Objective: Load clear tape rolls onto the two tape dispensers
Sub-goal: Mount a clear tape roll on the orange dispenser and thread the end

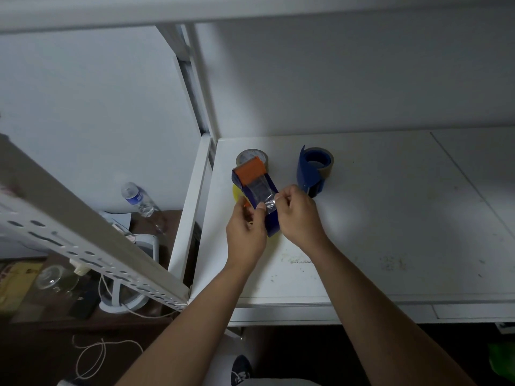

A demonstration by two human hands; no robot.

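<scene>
A blue tape dispenser (267,201) was held over the near left part of the white shelf (390,218), and everything else is placed from it. Its left flank was gripped by the left hand (245,232), fingers curled round the body. Just to its right, the right hand (298,215) was seen with thumb and fingers pinched together on the free end of a clear tape strip (263,195). The strip was stretched flat along the dispenser's top, from the pinch back to an orange roller (250,171) at the far end. A yellow part (237,192) was partly visible beneath the dispenser; what it was could not be made out.

Directly behind the dispenser, a tape roll (250,157) was lying flat on the shelf, its near half hidden by the orange roller. Farther to the right, a second blue dispenser (309,171) was resting on the shelf, with a tape roll already seated inside it; its near tip was covered by the right hand's knuckles.
</scene>
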